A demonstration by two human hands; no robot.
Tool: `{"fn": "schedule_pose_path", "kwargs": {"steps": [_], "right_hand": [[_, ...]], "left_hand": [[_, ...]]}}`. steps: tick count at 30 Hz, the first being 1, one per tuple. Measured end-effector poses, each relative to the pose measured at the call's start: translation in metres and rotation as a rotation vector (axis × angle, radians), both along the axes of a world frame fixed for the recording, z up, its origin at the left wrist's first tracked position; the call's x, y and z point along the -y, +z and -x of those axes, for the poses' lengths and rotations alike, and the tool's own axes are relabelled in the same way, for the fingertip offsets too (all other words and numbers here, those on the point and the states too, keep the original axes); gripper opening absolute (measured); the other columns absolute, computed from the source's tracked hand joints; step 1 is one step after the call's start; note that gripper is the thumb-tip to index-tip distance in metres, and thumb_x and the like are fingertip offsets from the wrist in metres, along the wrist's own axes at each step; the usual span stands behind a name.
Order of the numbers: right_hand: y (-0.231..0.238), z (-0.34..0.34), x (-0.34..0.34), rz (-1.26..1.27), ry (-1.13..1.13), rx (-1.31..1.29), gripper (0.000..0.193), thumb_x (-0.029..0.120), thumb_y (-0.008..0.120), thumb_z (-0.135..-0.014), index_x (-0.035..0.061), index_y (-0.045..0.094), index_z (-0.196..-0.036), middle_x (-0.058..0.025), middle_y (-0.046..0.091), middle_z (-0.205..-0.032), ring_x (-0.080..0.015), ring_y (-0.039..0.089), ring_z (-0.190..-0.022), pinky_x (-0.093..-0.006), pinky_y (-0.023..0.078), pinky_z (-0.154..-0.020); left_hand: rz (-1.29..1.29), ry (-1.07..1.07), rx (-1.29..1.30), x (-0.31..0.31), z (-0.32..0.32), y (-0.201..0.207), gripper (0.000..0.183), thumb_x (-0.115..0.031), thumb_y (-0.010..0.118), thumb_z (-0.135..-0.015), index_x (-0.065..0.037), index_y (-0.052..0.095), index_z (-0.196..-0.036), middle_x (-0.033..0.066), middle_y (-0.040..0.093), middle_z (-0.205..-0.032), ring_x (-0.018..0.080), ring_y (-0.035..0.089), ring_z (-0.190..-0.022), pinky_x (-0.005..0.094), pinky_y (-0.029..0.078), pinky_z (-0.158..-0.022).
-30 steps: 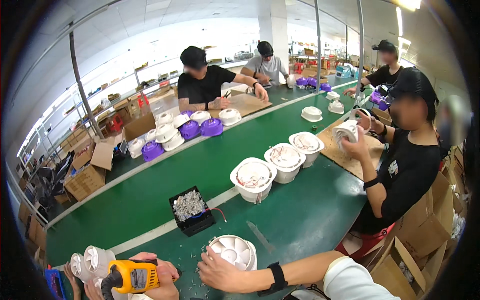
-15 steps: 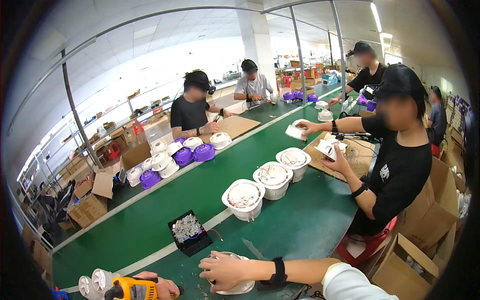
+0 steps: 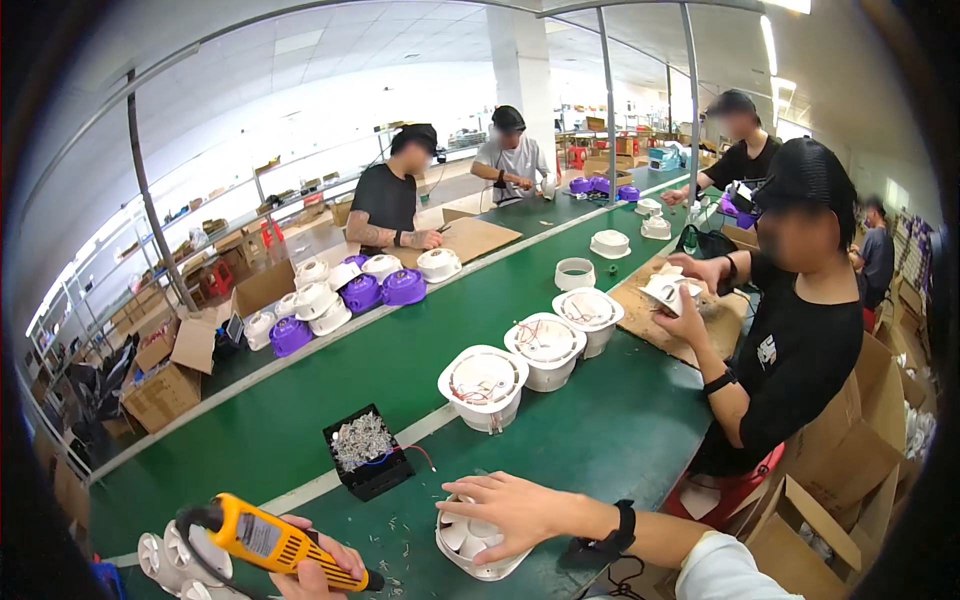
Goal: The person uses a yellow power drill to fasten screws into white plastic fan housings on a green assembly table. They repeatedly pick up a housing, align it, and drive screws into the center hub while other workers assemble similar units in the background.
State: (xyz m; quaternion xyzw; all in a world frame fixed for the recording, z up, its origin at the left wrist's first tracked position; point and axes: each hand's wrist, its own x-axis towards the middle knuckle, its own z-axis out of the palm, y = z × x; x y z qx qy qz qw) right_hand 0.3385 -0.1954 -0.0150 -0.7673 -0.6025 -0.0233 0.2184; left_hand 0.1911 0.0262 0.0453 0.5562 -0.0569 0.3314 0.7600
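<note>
1. L hand (image 3: 312,582): fingers curled firmly round an orange-yellow pwr tool (image 3: 285,548), body tilted, blk nose toward 4 o'clock.
2. R hand (image 3: 525,505): fingers spread wide, palm down over a wht fan unit (image 3: 466,540); nothing gripped, can't tell if fingertips touch rim/blades. Blk wristband (image 3: 625,525) on that arm.
3. Fan unit: on green bench (image 3: 590,440), blades up, tool at its 9 o'clock.
4. Label: grey label (image 3: 258,534) on tool body, print too small to read.
5. Clock dirs from fan unit: loose screws (image 3: 392,566) at 8–9, btwn tool & unit; blk box (image 3: 382,482) w/ heaped screws at 10, red/blue wire beside it.
6. Three wht housings (image 3: 483,400) w/ thin wires, in a row, 12 to 1. More wht fan parts (image 3: 180,560) at 9, past tool.
7. Purple/wht domes (image 3: 340,295) piled at 11, far side.
8. Co-worker (image 3: 800,310) at 1–2, both hands on a wht part (image 3: 668,288); wht print (image 3: 767,350) on blk shirt, illegible.
</note>
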Motion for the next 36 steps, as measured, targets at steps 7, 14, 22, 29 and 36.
{"fn": "schedule_pose_path", "kwargs": {"steps": [7, 14, 22, 29, 36], "right_hand": [[-0.012, 0.045, -0.032, -0.168, -0.412, 0.125, 0.062, 0.048, 0.055, -0.082, -0.0006, 0.051, -0.121, -0.0235, 0.050, -0.121, -0.0329, 0.048, -0.110, -0.0470, 0.040, -0.088], [-0.023, 0.007, -0.038, -0.201, -0.155, -0.020, 0.040, 0.022, 0.056, -0.082, -0.0007, 0.053, -0.114, -0.0151, 0.056, -0.113, -0.0286, 0.054, -0.103, -0.0410, 0.039, -0.089], [-0.014, 0.015, -0.046, -0.231, -0.144, -0.037, 0.037, 0.009, 0.055, -0.077, -0.0024, 0.056, -0.112, -0.0137, 0.058, -0.108, -0.0274, 0.054, -0.100, -0.0384, 0.041, -0.086], [-0.016, 0.013, -0.045, -0.280, -0.176, -0.037, 0.036, 0.006, 0.056, -0.073, -0.0023, 0.057, -0.108, -0.0131, 0.058, -0.104, -0.0269, 0.055, -0.097, -0.0382, 0.041, -0.085], [-0.019, 0.012, -0.045, -0.287, -0.183, -0.047, 0.036, 0.004, 0.057, -0.071, -0.0024, 0.057, -0.106, -0.0130, 0.058, -0.103, -0.0270, 0.055, -0.097, -0.0382, 0.041, -0.085]], "left_hand": [[-0.019, -0.012, 0.129, 0.022, 0.002, 0.009, 0.067, -0.052, 0.063, -0.081, -0.006, 0.036, -0.121, 0.0099, 0.051, -0.067, 0.0203, 0.049, -0.049, 0.0291, 0.042, -0.042], [0.139, -0.037, -0.034, 0.020, -0.002, -0.016, 0.088, -0.073, 0.056, -0.069, -0.002, 0.031, -0.115, 0.0115, 0.052, -0.067, 0.0214, 0.049, -0.047, 0.0320, 0.043, -0.042], [-0.052, 0.037, -0.025, 0.036, -0.010, -0.018, 0.080, -0.079, 0.039, -0.076, -0.003, 0.038, -0.102, 0.0078, 0.047, -0.051, 0.0171, 0.042, -0.034, 0.0290, 0.036, -0.032], [-0.059, -0.064, -0.007, 0.048, -0.008, -0.028, 0.087, -0.076, 0.049, -0.069, 0.003, 0.036, -0.104, 0.0095, 0.055, -0.065, 0.0181, 0.055, -0.052, 0.0304, 0.048, -0.051], [-0.075, -0.061, -0.063, 0.051, -0.007, -0.028, 0.088, -0.078, 0.049, -0.068, 0.001, 0.037, -0.105, 0.0091, 0.056, -0.065, 0.0179, 0.055, -0.053, 0.0303, 0.048, -0.053]]}}
